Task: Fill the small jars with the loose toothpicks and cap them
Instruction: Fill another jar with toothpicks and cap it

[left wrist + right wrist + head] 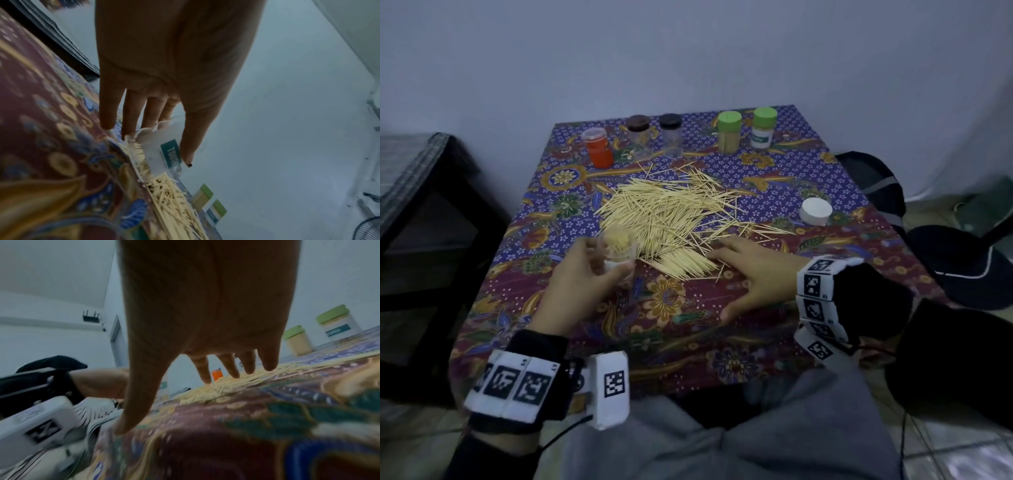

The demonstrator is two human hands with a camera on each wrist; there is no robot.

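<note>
A big pile of loose toothpicks (667, 212) lies in the middle of the patterned tablecloth (681, 329). My left hand (599, 270) holds a small clear jar (619, 248), uncapped and partly filled with toothpicks, at the pile's near left edge. In the left wrist view the thumb and fingers (131, 123) wrap the labelled jar (162, 152) beside the toothpicks (170, 194). My right hand (739, 270) lies flat and spread, its fingertips on the pile's near edge. The right wrist view shows its fingers (232, 368) straight on the toothpicks (236, 384). A white cap (815, 211) sits at the right.
Along the table's far edge stand an orange jar (597, 147), two brown-capped clear jars (638, 135) and two green-capped jars (729, 132). A dark side table (431, 192) is on the left. Black bags (962, 263) lie off the right edge.
</note>
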